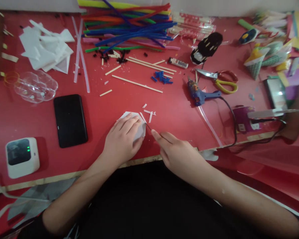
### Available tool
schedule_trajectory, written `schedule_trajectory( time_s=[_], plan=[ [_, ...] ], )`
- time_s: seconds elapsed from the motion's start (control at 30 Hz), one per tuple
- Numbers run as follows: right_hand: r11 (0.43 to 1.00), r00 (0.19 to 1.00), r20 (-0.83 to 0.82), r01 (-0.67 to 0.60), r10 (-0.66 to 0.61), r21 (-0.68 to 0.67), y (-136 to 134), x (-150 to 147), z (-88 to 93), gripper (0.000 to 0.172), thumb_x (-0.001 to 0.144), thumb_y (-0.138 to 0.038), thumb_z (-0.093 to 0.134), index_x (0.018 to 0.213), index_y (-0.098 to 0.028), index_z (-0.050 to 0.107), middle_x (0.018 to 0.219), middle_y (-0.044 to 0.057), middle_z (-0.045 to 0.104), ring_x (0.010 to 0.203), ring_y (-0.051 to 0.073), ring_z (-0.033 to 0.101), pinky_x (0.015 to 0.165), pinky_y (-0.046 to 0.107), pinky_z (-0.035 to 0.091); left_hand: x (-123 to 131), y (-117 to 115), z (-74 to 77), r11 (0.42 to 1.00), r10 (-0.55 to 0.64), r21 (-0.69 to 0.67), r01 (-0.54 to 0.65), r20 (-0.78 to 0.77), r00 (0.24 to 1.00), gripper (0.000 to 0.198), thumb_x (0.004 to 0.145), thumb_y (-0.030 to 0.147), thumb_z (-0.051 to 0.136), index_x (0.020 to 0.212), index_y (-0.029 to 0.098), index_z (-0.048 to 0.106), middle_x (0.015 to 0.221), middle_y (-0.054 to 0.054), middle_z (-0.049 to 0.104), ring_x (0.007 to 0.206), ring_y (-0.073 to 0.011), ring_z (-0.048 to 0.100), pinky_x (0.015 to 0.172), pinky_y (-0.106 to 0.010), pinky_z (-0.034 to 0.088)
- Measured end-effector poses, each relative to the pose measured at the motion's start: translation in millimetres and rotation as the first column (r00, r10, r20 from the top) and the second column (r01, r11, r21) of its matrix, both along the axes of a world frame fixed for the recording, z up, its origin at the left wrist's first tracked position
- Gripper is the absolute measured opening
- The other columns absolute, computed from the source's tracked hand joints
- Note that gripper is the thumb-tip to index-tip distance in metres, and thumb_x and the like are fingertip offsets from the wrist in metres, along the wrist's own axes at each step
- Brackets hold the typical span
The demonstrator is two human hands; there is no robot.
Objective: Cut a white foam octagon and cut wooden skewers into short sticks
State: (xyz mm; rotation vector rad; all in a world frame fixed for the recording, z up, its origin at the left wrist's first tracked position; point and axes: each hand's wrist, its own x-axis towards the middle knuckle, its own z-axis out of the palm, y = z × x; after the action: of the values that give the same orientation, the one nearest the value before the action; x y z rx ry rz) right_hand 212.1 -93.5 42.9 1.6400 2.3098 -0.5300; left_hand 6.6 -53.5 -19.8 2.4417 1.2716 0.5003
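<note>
My left hand [123,137] lies flat with fingers together on a small white foam piece [139,131] near the front edge of the red table [179,109], pressing it down. My right hand [175,151] is closed in a pinch around a thin blade or cutter [148,126] whose tip touches the right edge of the white piece. Small white offcut slivers [148,114] lie just beyond the piece.
A black phone [70,120] and a white device [22,156] sit at the left. Behind lie white foam scraps [47,46], pipe cleaners [129,25], wooden sticks [137,83], a blue glue gun [201,93] with its cable, scissors [221,81] and a lighter [178,62].
</note>
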Motion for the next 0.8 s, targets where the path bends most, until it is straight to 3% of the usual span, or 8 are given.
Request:
schedule_trajectory(
  time_s=[0.2, 0.37, 0.43, 0.5, 0.57, 0.63, 0.7, 0.8],
  plan=[
    [0.998, 0.984, -0.170, 0.061, -0.057, 0.014, -10, 13, -3.2, 0.057, 0.092, -0.010, 0.043, 0.148, -0.013, 0.053, 0.109, 0.012, 0.072, 0.067, 0.017, 0.067, 0.057, 0.029, 0.051, -8, 5, -3.2, 0.999, -0.039, -0.013, 0.040, 0.043, 0.998, 0.050, 0.093, 0.032, 0.058, 0.139, 0.011, 0.053, 0.144, -0.018, 0.060, 0.142, -0.0353, 0.049, 0.116, -0.055, 0.043],
    [0.974, 0.918, -0.361, 0.208, -0.163, 0.091, -9, 23, -10.9, 0.054, 0.094, -0.016, 0.043, 0.146, -0.014, 0.055, 0.111, 0.014, 0.071, 0.082, 0.021, 0.071, 0.069, 0.033, 0.057, -23, 7, 13.9, 0.991, -0.099, -0.076, 0.107, 0.106, 0.989, 0.066, 0.087, 0.021, 0.055, 0.151, 0.018, 0.036, 0.154, -0.014, 0.050, 0.152, -0.0349, 0.032, 0.124, -0.063, 0.023],
    [0.968, 0.899, -0.403, 0.230, -0.172, 0.101, -8, 21, -16.2, 0.054, 0.094, -0.017, 0.043, 0.147, -0.014, 0.055, 0.111, 0.014, 0.071, 0.082, 0.021, 0.071, 0.069, 0.033, 0.057, -25, 2, 18.1, 0.999, -0.005, -0.033, 0.010, 0.161, 0.987, 0.068, 0.087, 0.025, 0.058, 0.150, 0.017, 0.035, 0.155, -0.017, 0.047, 0.150, -0.0351, 0.035, 0.123, -0.061, 0.026],
    [0.972, 0.894, -0.414, 0.223, -0.173, 0.075, -7, 19, -21.6, 0.054, 0.093, -0.018, 0.043, 0.146, -0.015, 0.057, 0.109, 0.014, 0.071, 0.082, 0.021, 0.071, 0.067, 0.032, 0.056, -21, -4, 15.2, 0.984, 0.163, 0.042, -0.172, 0.171, 0.972, 0.074, 0.086, 0.042, 0.069, 0.146, 0.015, 0.036, 0.149, -0.021, 0.050, 0.140, -0.0382, 0.045, 0.118, -0.059, 0.036],
    [0.975, 0.893, -0.414, 0.216, -0.178, 0.046, -5, 19, -25.9, 0.054, 0.093, -0.019, 0.043, 0.145, -0.015, 0.057, 0.107, 0.013, 0.071, 0.081, 0.021, 0.071, 0.066, 0.033, 0.056, -16, -9, 6.2, 0.948, 0.291, 0.099, -0.303, 0.116, 0.950, 0.098, 0.075, 0.068, 0.076, 0.145, 0.013, 0.035, 0.142, -0.026, 0.053, 0.132, -0.0440, 0.051, 0.112, -0.064, 0.040],
    [0.976, 0.891, -0.416, 0.216, -0.180, 0.039, -2, 21, -28.8, 0.054, 0.093, -0.019, 0.043, 0.145, -0.014, 0.057, 0.106, 0.014, 0.071, 0.082, 0.022, 0.071, 0.068, 0.034, 0.056, -10, -13, -4.2, 0.919, 0.367, 0.130, -0.372, 0.067, 0.928, 0.112, 0.066, 0.080, 0.075, 0.145, 0.012, 0.032, 0.139, -0.028, 0.053, 0.127, -0.0471, 0.053, 0.107, -0.066, 0.044],
    [0.971, 0.893, -0.410, 0.231, -0.187, 0.059, 2, 27, -30.3, 0.055, 0.092, -0.019, 0.043, 0.145, -0.013, 0.057, 0.106, 0.014, 0.071, 0.082, 0.021, 0.070, 0.071, 0.034, 0.056, -7, -14, -10.6, 0.911, 0.378, 0.158, -0.380, 0.041, 0.925, 0.112, 0.068, 0.079, 0.074, 0.146, 0.012, 0.029, 0.138, -0.029, 0.054, 0.125, -0.0472, 0.054, 0.102, -0.066, 0.047],
    [0.946, 0.905, -0.358, 0.294, -0.229, 0.138, 11, 38, -29.6, 0.053, 0.092, -0.019, 0.045, 0.143, -0.014, 0.058, 0.104, 0.013, 0.071, 0.083, 0.022, 0.069, 0.071, 0.035, 0.055, -6, -12, -7.7, 0.949, 0.288, 0.123, -0.289, 0.028, 0.957, 0.093, 0.082, 0.056, 0.074, 0.149, 0.014, 0.024, 0.143, -0.027, 0.052, 0.128, -0.0444, 0.052, 0.104, -0.064, 0.047]
  ],
)
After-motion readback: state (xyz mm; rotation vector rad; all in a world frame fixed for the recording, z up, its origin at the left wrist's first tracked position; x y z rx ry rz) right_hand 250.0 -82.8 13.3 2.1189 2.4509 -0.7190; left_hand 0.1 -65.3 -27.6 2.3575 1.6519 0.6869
